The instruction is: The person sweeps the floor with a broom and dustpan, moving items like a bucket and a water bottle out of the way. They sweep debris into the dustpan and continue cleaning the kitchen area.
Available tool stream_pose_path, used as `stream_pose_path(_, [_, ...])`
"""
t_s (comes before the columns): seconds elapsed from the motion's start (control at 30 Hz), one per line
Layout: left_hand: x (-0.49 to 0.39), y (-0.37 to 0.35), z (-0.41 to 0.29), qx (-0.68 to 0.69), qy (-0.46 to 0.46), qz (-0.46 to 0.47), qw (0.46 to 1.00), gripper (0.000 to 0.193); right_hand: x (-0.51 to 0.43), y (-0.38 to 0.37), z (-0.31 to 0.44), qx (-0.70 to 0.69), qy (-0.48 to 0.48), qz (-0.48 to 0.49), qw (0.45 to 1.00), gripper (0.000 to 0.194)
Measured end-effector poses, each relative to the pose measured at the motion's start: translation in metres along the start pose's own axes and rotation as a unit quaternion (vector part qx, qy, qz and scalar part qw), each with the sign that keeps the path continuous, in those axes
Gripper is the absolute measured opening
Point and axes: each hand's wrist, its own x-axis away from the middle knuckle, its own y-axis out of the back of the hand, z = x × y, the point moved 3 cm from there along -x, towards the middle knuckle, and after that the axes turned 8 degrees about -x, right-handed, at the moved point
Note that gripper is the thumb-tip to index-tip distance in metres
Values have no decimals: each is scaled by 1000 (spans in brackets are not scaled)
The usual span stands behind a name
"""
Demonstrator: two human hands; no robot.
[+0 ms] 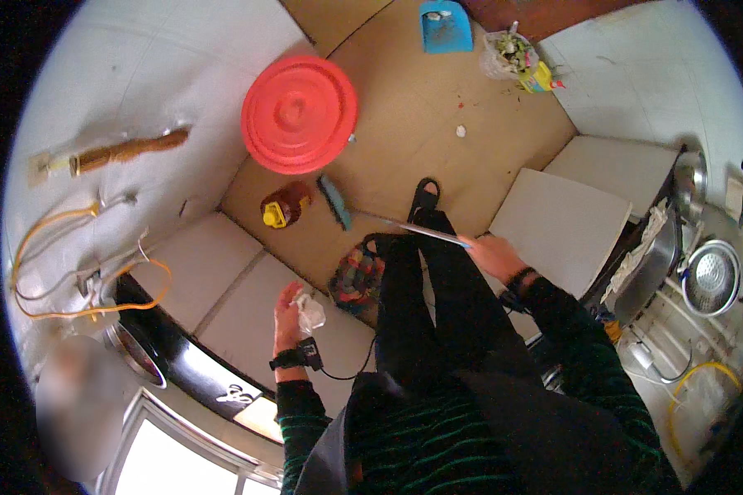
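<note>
My right hand [494, 255] is closed around the handle of a broom [433, 232], whose grey-blue head [334, 202] rests on the tan floor [396, 148]. A crumpled piece of white tissue or thin plastic [309, 312] is held in my left hand [288, 315], over the light cabinet fronts. Beside the broom head lies a dark red-brown bottle with a yellow cap [273, 215]. Further off, a small white scrap [461, 130] and tiny debris lie on the floor. A blue dustpan [447, 31] with some white bits in it is at the top.
A round red lid [300, 114] stands by the left wall. A clear bag of plant scraps [509, 54] and a yellow bottle [537, 79] sit near the far right wall. An open cabinet door [560, 226] juts out at right, below a sink [647, 272]. A patterned cloth item [356, 275] lies near my feet.
</note>
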Motion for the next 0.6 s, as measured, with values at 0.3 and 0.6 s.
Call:
stream_pose_path(0.3, [19, -17, -75, -67, -74, 35, 994, 57, -23, 40, -91, 2, -81, -47, 996, 28])
stream_pose_path(0.6, [8, -84, -185, -109, -164, 93, 976, 55, 163, 37, -117, -10, -278, -117, 953, 42])
